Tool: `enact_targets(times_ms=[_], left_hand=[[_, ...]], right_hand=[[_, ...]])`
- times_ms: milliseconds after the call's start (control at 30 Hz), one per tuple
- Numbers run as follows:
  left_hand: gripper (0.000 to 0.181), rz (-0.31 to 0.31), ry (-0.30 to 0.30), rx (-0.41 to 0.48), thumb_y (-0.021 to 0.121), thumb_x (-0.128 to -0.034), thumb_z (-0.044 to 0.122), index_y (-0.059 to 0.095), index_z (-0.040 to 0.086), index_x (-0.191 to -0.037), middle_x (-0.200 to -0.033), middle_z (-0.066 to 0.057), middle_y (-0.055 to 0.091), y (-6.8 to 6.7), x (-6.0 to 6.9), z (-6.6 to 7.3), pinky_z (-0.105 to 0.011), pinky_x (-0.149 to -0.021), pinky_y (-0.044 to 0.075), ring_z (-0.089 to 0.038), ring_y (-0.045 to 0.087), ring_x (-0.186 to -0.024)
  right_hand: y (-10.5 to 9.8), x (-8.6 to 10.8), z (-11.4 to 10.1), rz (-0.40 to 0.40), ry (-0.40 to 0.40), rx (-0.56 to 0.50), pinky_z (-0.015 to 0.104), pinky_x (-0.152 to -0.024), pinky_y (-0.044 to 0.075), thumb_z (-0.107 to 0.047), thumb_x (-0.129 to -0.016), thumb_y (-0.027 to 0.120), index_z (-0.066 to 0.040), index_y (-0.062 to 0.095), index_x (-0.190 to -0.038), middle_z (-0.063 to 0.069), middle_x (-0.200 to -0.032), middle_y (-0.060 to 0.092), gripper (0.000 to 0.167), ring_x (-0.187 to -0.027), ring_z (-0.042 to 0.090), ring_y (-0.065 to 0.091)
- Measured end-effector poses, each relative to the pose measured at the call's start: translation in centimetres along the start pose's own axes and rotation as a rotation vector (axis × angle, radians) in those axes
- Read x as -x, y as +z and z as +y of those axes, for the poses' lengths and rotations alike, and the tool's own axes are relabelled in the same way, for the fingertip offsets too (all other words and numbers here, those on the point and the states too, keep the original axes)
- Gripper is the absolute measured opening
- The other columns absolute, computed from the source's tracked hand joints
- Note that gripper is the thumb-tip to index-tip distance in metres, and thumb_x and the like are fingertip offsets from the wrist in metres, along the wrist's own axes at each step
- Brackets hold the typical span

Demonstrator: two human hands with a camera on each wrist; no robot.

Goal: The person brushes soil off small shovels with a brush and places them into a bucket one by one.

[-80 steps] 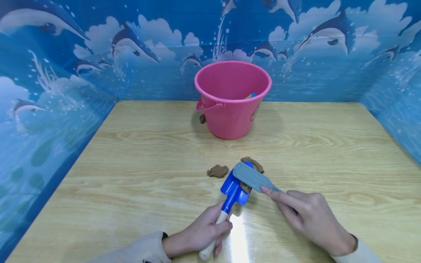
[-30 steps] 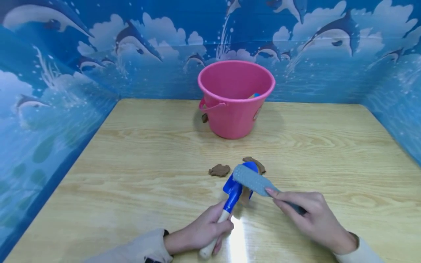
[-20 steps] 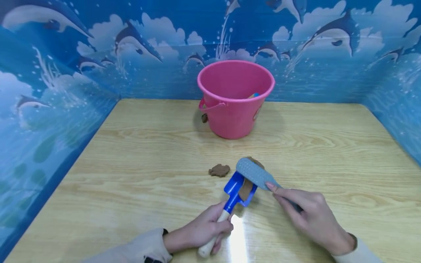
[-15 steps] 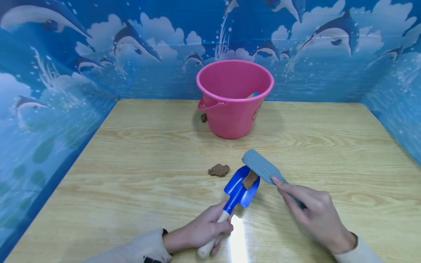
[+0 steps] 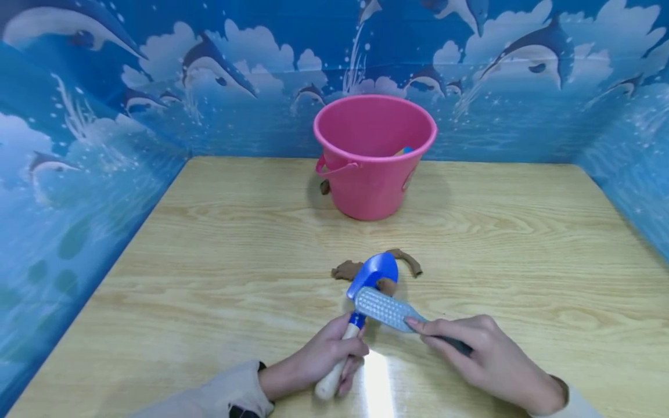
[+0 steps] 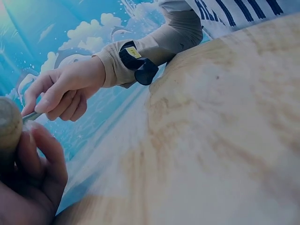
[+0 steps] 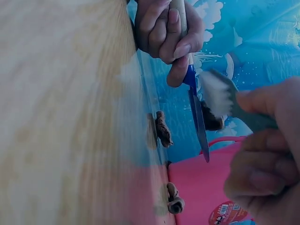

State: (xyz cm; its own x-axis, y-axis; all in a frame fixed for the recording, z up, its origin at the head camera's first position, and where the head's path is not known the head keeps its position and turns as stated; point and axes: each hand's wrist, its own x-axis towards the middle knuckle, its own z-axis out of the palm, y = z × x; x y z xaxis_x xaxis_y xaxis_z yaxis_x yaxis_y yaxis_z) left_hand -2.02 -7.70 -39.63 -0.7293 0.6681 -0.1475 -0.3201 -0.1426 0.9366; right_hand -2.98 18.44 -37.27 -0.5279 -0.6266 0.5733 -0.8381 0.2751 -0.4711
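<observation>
In the head view my left hand [image 5: 331,354] grips the pale handle of a small blue shovel [image 5: 377,268], its blade tilted above the table. A brown clay-like piece [image 5: 387,285] lies against the blade. My right hand [image 5: 486,354] holds a grey-blue brush [image 5: 382,307] by its handle, the brush head across the base of the blade. White bristles [image 7: 216,93] show in the right wrist view, close to the brown piece. On the table behind the blade are a flat brown piece [image 5: 345,270] and a curved brown one [image 5: 410,261].
A pink bucket [image 5: 368,188] stands at the back of the wooden table [image 5: 230,244], with something yellow and blue inside. Beside its left side sits a small dark-brown piece [image 5: 325,187]. A dolphin-print blue sheet [image 5: 261,116] surrounds the table's back and sides.
The brush has come from the blade's far end down and left to its base. The shovel has tilted and shifted slightly left. Both hands keep their hold.
</observation>
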Motion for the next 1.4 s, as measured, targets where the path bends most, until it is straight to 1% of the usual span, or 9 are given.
enact_targets(times_ms=[100,233,400,500,700,800,1000,1167,1400], left_hand=[[0.012,-0.009,0.002,-0.004,0.046,-0.0886,0.001,0.036,0.007,-0.088,-0.052,0.005,0.041,0.0,0.0,0.0,-0.020,-0.034,0.043,-0.007,0.045,-0.037],[0.013,-0.039,0.020,-0.055,0.047,-0.0877,-0.002,0.036,0.006,-0.088,-0.051,0.004,0.042,0.0,0.1,-0.2,-0.020,-0.032,0.042,-0.006,0.045,-0.036],[0.014,-0.073,0.023,-0.096,0.046,-0.0869,-0.002,0.035,0.006,-0.088,-0.052,0.002,0.043,-0.1,0.3,-0.2,-0.021,-0.032,0.041,-0.006,0.045,-0.036],[0.012,-0.106,0.024,-0.117,0.046,-0.0875,-0.002,0.036,0.003,-0.089,-0.053,0.002,0.044,-0.2,0.4,-0.1,-0.022,-0.031,0.040,-0.006,0.046,-0.037],[0.010,-0.157,0.046,-0.181,0.047,-0.0881,-0.002,0.038,-0.003,-0.092,-0.052,0.001,0.044,-0.3,0.6,-0.3,-0.028,-0.028,0.041,-0.007,0.047,-0.036],[0.011,-0.169,0.065,-0.178,0.046,-0.0880,-0.003,0.037,-0.005,-0.093,-0.052,0.000,0.044,-0.3,0.6,-0.4,-0.029,-0.028,0.041,-0.007,0.047,-0.036],[0.012,-0.190,0.081,-0.140,0.046,-0.0884,-0.003,0.036,-0.006,-0.093,-0.055,0.001,0.044,-0.3,0.5,-0.4,-0.029,-0.028,0.041,-0.007,0.047,-0.038],[0.013,-0.219,0.094,-0.094,0.046,-0.0892,-0.003,0.034,-0.006,-0.093,-0.056,0.001,0.044,-0.4,0.4,-0.4,-0.027,-0.029,0.041,-0.006,0.048,-0.039],[0.011,-0.236,0.109,-0.027,0.045,-0.0883,-0.004,0.035,-0.001,-0.092,-0.059,0.002,0.045,-0.5,0.3,-0.5,-0.025,-0.030,0.042,-0.006,0.048,-0.041]], right_hand=[[0.0,0.0,0.1,0.011,0.034,-0.038,0.009,-0.066,0.052,-0.002,-0.089,0.066,-0.006,0.070,-0.109,0.007,-0.108,0.070,0.021,-0.081,0.000,0.065],[-0.2,-0.1,0.5,0.103,0.082,0.043,0.008,-0.062,0.049,-0.002,-0.087,0.066,-0.006,0.071,-0.108,0.008,-0.105,0.071,0.021,-0.073,-0.004,0.060],[-0.2,0.1,0.6,0.102,0.148,0.191,0.013,-0.076,0.054,-0.001,-0.084,0.069,-0.006,0.072,-0.103,0.007,-0.107,0.070,0.020,-0.086,0.011,0.070],[-0.1,0.1,0.5,0.112,0.125,0.280,0.019,-0.078,0.055,-0.010,-0.090,0.066,-0.005,0.072,-0.101,0.006,-0.107,0.070,0.014,-0.087,0.022,0.071],[-0.6,-0.3,0.7,0.197,0.048,0.397,0.019,-0.065,0.057,-0.032,-0.102,0.044,-0.009,0.075,-0.103,0.002,-0.095,0.073,0.038,-0.076,0.013,0.071],[-0.8,-0.5,0.7,0.221,0.037,0.423,0.015,-0.057,0.054,-0.032,-0.102,0.043,-0.009,0.074,-0.106,-0.002,-0.084,0.073,0.039,-0.066,0.004,0.067],[-1.1,-0.5,0.6,0.247,0.024,0.461,0.004,-0.041,0.027,-0.030,-0.102,0.045,-0.006,0.073,-0.109,-0.017,-0.057,0.049,0.037,-0.050,-0.011,0.027],[-1.4,-0.6,0.6,0.271,0.017,0.493,0.005,-0.039,0.027,-0.030,-0.102,0.046,-0.005,0.074,-0.106,-0.015,-0.055,0.050,0.038,-0.049,-0.010,0.027],[-1.7,-0.6,0.9,0.274,0.046,0.497,0.009,-0.040,0.035,-0.031,-0.102,0.045,-0.004,0.074,-0.104,-0.003,-0.066,0.067,0.039,-0.048,-0.007,0.040]])
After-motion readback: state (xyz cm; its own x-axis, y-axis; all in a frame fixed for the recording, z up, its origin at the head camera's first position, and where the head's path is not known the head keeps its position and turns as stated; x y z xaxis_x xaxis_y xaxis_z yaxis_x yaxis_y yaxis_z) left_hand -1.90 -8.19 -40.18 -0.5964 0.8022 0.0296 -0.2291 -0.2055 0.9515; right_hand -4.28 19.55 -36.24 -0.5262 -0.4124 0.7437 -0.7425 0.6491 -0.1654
